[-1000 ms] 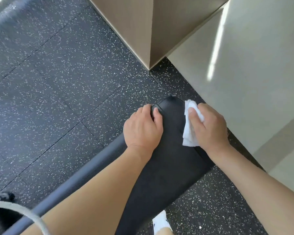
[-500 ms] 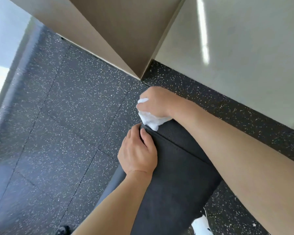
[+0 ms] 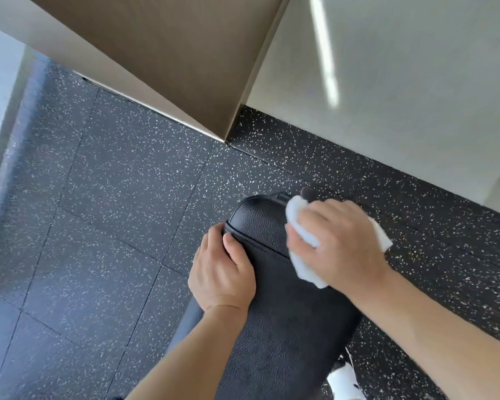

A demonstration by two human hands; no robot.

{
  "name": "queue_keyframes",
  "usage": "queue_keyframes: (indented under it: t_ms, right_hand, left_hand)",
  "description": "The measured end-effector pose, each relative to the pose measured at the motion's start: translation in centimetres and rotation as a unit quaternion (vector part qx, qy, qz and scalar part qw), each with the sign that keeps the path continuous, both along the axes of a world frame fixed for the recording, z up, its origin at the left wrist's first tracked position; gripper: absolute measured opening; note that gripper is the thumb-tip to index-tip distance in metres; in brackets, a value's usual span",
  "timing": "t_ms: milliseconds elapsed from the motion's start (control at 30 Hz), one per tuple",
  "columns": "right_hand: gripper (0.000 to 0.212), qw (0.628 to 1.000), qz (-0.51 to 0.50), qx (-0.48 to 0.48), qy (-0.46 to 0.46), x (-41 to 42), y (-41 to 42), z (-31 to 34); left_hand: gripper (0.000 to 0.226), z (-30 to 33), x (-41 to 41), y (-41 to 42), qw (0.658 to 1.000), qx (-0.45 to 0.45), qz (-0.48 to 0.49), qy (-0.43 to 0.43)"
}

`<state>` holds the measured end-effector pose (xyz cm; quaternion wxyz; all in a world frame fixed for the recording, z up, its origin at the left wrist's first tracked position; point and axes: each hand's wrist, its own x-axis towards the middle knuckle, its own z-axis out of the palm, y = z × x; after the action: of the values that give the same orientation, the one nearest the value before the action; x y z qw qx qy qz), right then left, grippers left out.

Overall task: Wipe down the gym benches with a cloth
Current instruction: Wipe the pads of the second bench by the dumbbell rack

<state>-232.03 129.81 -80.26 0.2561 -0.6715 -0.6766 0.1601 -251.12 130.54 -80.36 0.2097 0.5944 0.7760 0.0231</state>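
A black padded gym bench (image 3: 280, 327) runs from the bottom of the view up to its rounded far end near the middle. My left hand (image 3: 223, 272) grips the bench's left edge near that end, thumb on top of the pad. My right hand (image 3: 338, 241) holds a crumpled white cloth (image 3: 303, 235) and presses it on the right side of the pad's end. Part of the cloth sticks out past my hand on the right.
Dark speckled rubber floor tiles (image 3: 113, 212) surround the bench. A beige column corner (image 3: 185, 67) and a pale wall (image 3: 401, 82) stand close beyond the bench end. A white shoe (image 3: 344, 379) shows at the bottom right beside the bench.
My right hand has swept the cloth from the bench's far tip back to the right side of the pad. The left hand keeps its grip on the left edge.
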Motion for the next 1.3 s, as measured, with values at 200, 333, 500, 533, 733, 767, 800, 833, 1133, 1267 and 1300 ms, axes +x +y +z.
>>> queue_keyframes:
  t_ms: [200, 333, 500, 533, 733, 767, 800, 833, 1133, 1267, 1300]
  right_hand:
    - [0.022, 0.999, 0.033, 0.033, 0.005, -7.5, 6.9, -0.3]
    - [0.023, 0.995, 0.091, 0.047, 0.004, -5.4, 6.4, -0.7]
    - [0.031, 0.990, 0.104, 0.075, -0.067, 3.3, -3.1, -1.2]
    - [0.031, 0.989, 0.105, 0.071, -0.076, 4.8, -4.9, -1.1]
    - [0.033, 0.996, 0.035, 0.051, -0.068, 3.6, -4.8, -0.8]
    - [0.034, 0.998, 0.018, 0.039, -0.050, 2.3, -3.2, -0.6]
    - [0.035, 0.999, 0.000, 0.016, -0.028, 1.0, -1.4, -0.4]
    - [0.034, 1.000, -0.021, -0.019, -0.004, -0.3, 0.8, -0.4]
    - [0.030, 0.870, 0.073, -0.386, 0.299, -3.5, 12.9, -4.0]
    - [0.043, 0.899, 0.024, -0.298, 0.320, 1.0, 7.4, -3.4]
    - [0.043, 0.901, 0.016, -0.299, 0.315, 2.7, 5.3, -3.1]
  left_hand:
    - [0.022, -0.1, -0.1, -0.1, 1.000, -0.005, 0.021, -0.007]
    - [0.030, -0.3, -0.1, -0.1, 1.000, 0.005, 0.012, 0.000]
    - [0.052, -0.4, -0.2, -0.1, 1.000, 0.009, -0.002, 0.003]
    - [0.052, -0.4, -0.3, -0.2, 1.000, 0.008, -0.001, 0.000]
    - [0.046, -0.4, -0.3, -0.3, 1.000, 0.013, 0.010, -0.007]
    - [0.045, -0.4, -0.3, -0.3, 1.000, 0.016, 0.011, -0.008]
    - [0.044, -0.4, -0.3, -0.3, 1.000, 0.019, 0.012, -0.009]
    - [0.044, -0.5, -0.3, -0.3, 1.000, 0.019, 0.012, -0.008]
    - [0.042, -0.5, -0.1, -0.3, 1.000, 0.016, 0.007, 0.003]
    - [0.040, -0.3, -0.1, -0.2, 1.000, 0.010, 0.008, 0.009]
    - [0.039, -0.3, -0.1, -0.2, 1.000, 0.009, 0.008, 0.009]
